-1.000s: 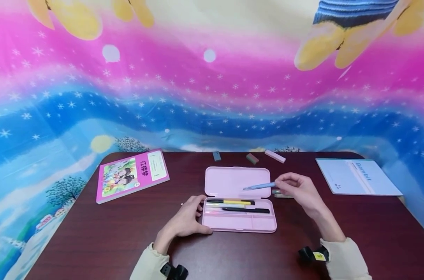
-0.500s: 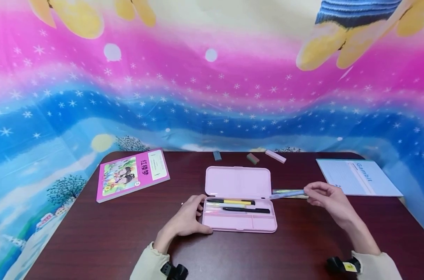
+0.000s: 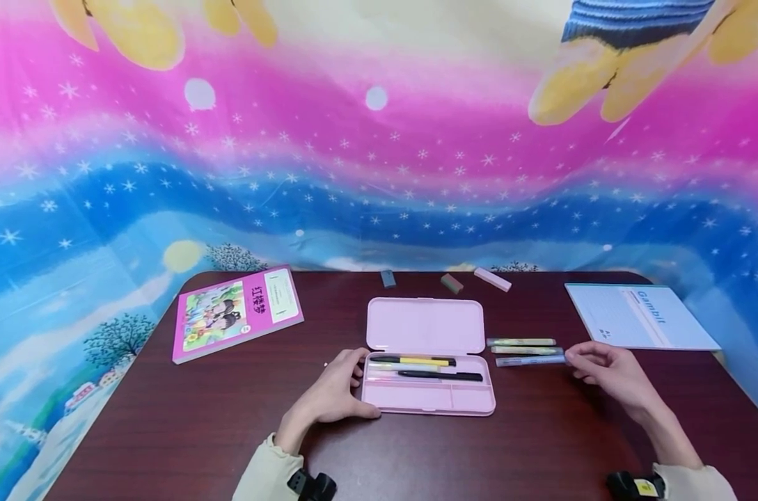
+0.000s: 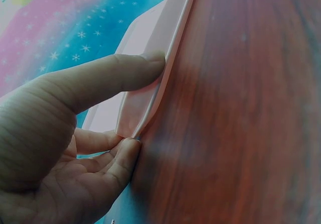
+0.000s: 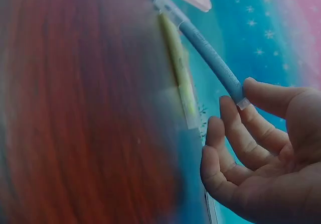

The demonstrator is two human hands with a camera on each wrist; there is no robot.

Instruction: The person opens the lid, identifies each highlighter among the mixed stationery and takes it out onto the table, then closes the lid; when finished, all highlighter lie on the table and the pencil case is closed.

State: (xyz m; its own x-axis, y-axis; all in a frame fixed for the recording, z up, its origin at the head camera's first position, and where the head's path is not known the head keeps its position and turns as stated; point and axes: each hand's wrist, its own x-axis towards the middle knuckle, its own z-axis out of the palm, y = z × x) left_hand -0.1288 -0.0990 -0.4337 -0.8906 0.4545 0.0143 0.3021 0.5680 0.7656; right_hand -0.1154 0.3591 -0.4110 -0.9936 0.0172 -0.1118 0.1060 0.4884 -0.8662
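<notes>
My left hand grips the left end of an open pink pencil case; in the left wrist view the thumb lies on its rim and the fingers curl at its corner. Inside lie a yellow-and-black pen, a black pen and some clear-barrelled pens. To the case's right, my right hand pinches the end of a blue highlighter between thumb and fingertip. Two yellow-green highlighters lie just behind it, side by side.
A pink book is at the table's left, a light-blue notebook at the right. Along the back edge are a grey-blue eraser, a green-and-red eraser and a pink-and-white eraser. A patterned cloth hangs behind.
My right hand has carried the blue highlighter from over the case lid rightward and down, to in front of the two yellow-green ones. My left hand has stayed on the case.
</notes>
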